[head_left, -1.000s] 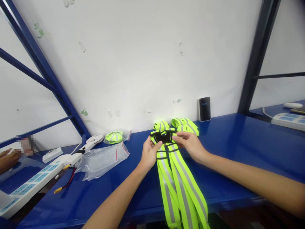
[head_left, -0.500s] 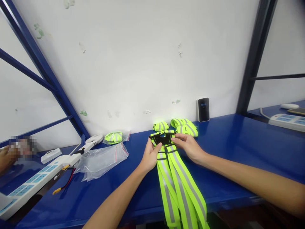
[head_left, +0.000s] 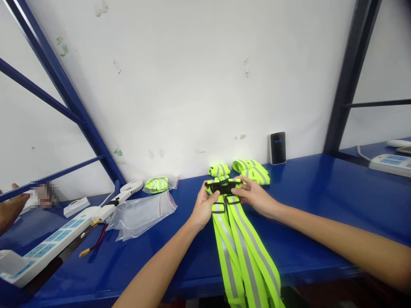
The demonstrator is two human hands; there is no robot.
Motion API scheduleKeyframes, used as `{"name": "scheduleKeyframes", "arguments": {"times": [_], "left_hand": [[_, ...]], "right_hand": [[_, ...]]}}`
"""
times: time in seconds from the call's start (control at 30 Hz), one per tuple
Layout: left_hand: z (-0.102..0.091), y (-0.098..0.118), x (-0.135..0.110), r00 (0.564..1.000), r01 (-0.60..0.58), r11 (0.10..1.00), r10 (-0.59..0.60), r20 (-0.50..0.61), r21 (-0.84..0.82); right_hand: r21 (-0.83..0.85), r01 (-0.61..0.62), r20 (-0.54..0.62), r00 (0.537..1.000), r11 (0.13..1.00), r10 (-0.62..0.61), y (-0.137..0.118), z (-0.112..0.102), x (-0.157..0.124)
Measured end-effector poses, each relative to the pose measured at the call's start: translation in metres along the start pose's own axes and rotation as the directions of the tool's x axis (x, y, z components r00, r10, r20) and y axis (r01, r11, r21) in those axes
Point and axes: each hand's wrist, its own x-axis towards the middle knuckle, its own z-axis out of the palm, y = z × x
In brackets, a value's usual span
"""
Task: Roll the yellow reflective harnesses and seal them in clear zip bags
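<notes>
A neon yellow reflective harness (head_left: 245, 244) with grey stripes hangs from both hands, its long straps running over the table's front edge. My left hand (head_left: 204, 206) pinches the left end of its black-edged top part, thumb in front. The right end is gripped by my right hand (head_left: 253, 194), with the thumb on the black patch and the fingers behind. Black strap sliders sit just below the hands. Behind them lie a rolled reflective strap bundle (head_left: 219, 170) and a larger folded bundle (head_left: 256, 173).
On the blue table (head_left: 314, 214), clear plastic bags (head_left: 141, 216) and a bagged bundle (head_left: 157, 184) lie left, near a white fan (head_left: 132, 187), a power strip (head_left: 54, 244) and a yellow-ended cable (head_left: 93, 246). A black-faced device (head_left: 278, 148) leans on the wall. Another person's hand (head_left: 13, 209) shows far left.
My right thumb has moved onto the black patch, and the harness top is held flatter and more level. The view has shifted slightly. The other person's hand at far left has opened out.
</notes>
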Motion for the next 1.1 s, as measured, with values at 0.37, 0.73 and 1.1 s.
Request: {"name": "scheduleKeyframes", "arguments": {"times": [0.37,0.73,1.1], "left_hand": [[-0.002,0.007,0.003,0.997,-0.047,0.992,0.053,-0.053,0.116],[-0.014,0.009,0.008,0.967,-0.255,0.894,0.226,0.12,0.37],[-0.006,0.013,-0.004,0.973,-0.1,0.958,0.038,0.228,0.268]], "right_hand": [[0.151,-0.212,0.107,0.975,0.966,0.197,-0.001,0.01,-0.01],[0.365,-0.232,0.238,0.96,0.902,0.15,-0.016,0.01,-0.012],[0.206,-0.095,0.063,0.994,0.974,0.084,-0.015,0.004,-0.005]]}}
